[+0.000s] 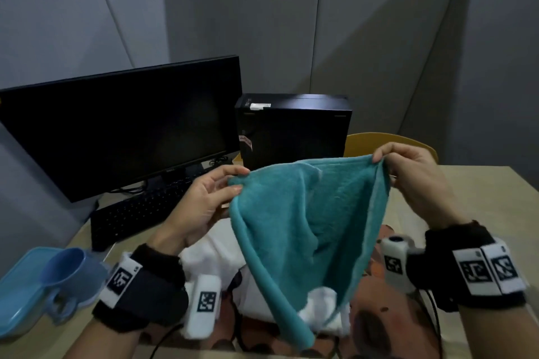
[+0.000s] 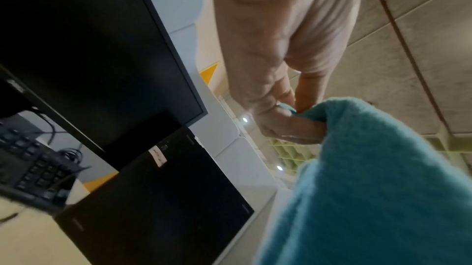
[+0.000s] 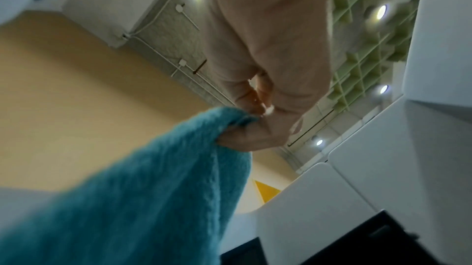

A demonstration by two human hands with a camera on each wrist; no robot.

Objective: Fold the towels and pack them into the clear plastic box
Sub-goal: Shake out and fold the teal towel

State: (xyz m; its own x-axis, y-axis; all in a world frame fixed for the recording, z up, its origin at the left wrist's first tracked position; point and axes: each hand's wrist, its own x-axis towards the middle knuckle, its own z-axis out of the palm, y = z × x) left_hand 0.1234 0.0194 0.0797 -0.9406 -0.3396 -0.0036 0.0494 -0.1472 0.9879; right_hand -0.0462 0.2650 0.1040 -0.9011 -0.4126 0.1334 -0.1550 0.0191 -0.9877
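A teal towel (image 1: 306, 218) hangs in the air in front of me, held up by two top corners. My left hand (image 1: 233, 182) pinches its left corner between thumb and fingers; in the left wrist view the same hand (image 2: 293, 116) nips the teal towel (image 2: 378, 188). My right hand (image 1: 382, 159) pinches the right corner, also seen in the right wrist view as the hand (image 3: 258, 116) gripping the towel (image 3: 143, 188). Below the towel lie white towels (image 1: 215, 253) and an orange patterned cloth (image 1: 379, 318). The clear plastic box (image 1: 20, 294) with blue trim sits at the near left, a blue cup (image 1: 70, 268) in it.
A black monitor (image 1: 116, 128) and keyboard (image 1: 137, 213) stand at the left rear of the beige table (image 1: 495, 201). A black computer case (image 1: 294, 128) stands behind the towel, a yellow chair back (image 1: 390, 143) beyond it. Grey partition walls close the space.
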